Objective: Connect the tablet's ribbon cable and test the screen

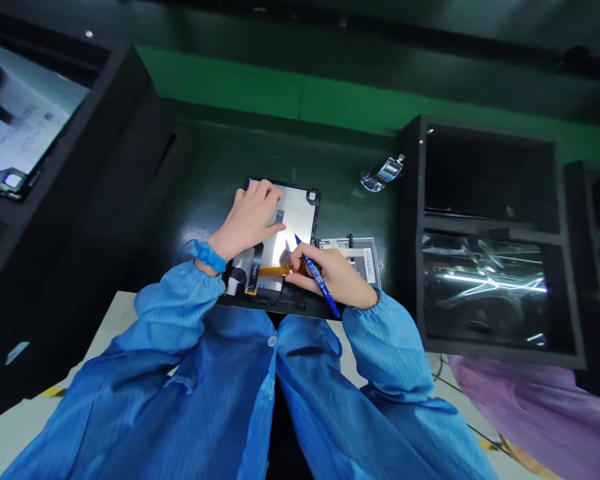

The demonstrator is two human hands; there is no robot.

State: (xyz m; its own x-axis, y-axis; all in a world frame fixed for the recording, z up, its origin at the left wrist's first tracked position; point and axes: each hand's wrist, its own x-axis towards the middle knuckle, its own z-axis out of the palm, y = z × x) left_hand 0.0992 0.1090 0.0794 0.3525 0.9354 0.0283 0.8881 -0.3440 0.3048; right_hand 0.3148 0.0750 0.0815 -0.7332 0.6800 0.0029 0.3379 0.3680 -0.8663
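Note:
A tablet-like panel (pixel 300 212) lies back side up on the dark bench, silver inside a black frame. My left hand (pixel 247 220) lies flat on its upper left part, fingers stretched out. My right hand (pixel 330 273) is closed on a blue pen (pixel 319 279) that runs between its fingers, and its fingertips pinch an orange strip (pixel 273 271) at the panel's lower part. A black flex cable (pixel 254 268) with an orange end lies beside the strip. Both arms wear blue sleeves.
A second small panel (pixel 364 257) lies just right of my right hand. A clear film piece (pixel 381 175) sits further back. Black racks (pixel 495 240) with shiny sheets stand at the right, a black tray stand (pixel 55 167) at the left. A purple sleeve (pixel 540 407) shows at lower right.

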